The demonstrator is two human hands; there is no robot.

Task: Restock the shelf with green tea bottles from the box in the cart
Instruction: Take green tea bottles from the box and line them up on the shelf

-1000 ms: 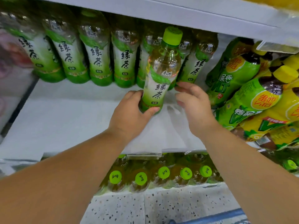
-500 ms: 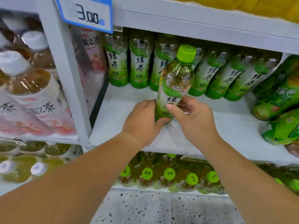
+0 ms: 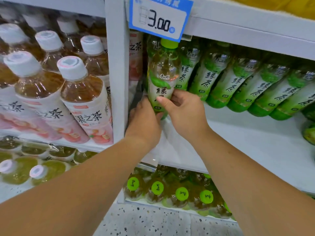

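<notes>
Clamping one green tea bottle (image 3: 162, 79) from both sides, low on its body. From the left, wrapping the base with the left hand (image 3: 143, 120), fingers curled out of sight behind. From the right, pinching the label with the right hand (image 3: 184, 109), thumb across the front and fingers tucked behind. Closed firmly on it with both.

Holding it upright at the left end of the white shelf (image 3: 238, 142); cannot tell whether the base touches, hidden by the hands. Clear ribbed plastic above the grip, pale amber liquid inside, a glossy green-and-white wrap, a lime screw cap.

Just right of the grip and behind it, a row of matching bottles (image 3: 238, 86), packed shoulder to shoulder. Tight against the left of the grip, a flat pale upright post (image 3: 117, 74); beyond that, pink-labelled tea bottles (image 3: 81, 92) with white ridged caps. Above the grip, just over the cap, a blue-edged price tag (image 3: 160, 17) reading 3.00. Below the grip, under the shelf, round green caps (image 3: 182, 193) on more bottles. Lowest of all, speckled terrazzo floor (image 3: 144, 220).
</notes>
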